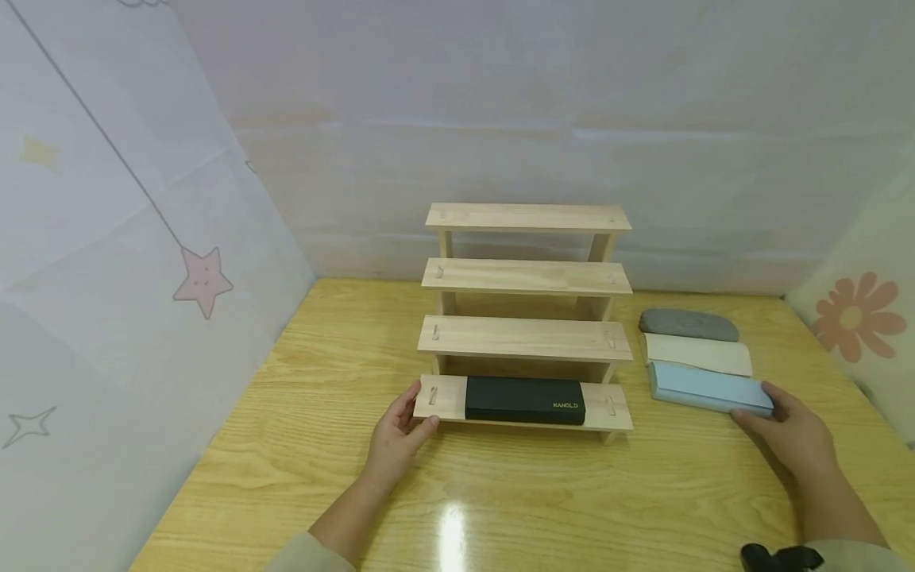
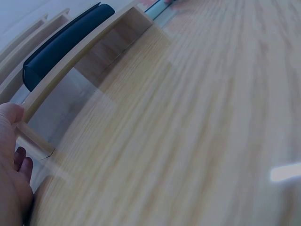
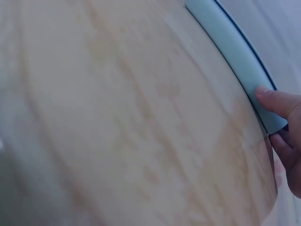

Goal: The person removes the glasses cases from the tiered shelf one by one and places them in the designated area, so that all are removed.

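A four-tier wooden display stand (image 1: 525,338) stands mid-table. On its lowest step lies a black glasses case (image 1: 525,400) with gold lettering. My left hand (image 1: 391,435) grips the left end of that step, thumb at the front edge; the left wrist view shows its thumb (image 2: 11,113) against the wood. To the right of the stand, a light blue glasses case (image 1: 708,388) lies on the table. Its right end is held between the thumb and fingers of my right hand (image 1: 797,433). In the right wrist view the thumb presses the blue case's (image 3: 235,52) side.
Behind the blue case lie a cream case (image 1: 696,354) and a dark grey case (image 1: 688,324), close together in a row. The upper three steps of the stand are bare. A white printed cloth (image 1: 500,95) rises behind the wood-grain table (image 1: 322,357) and along its sides.
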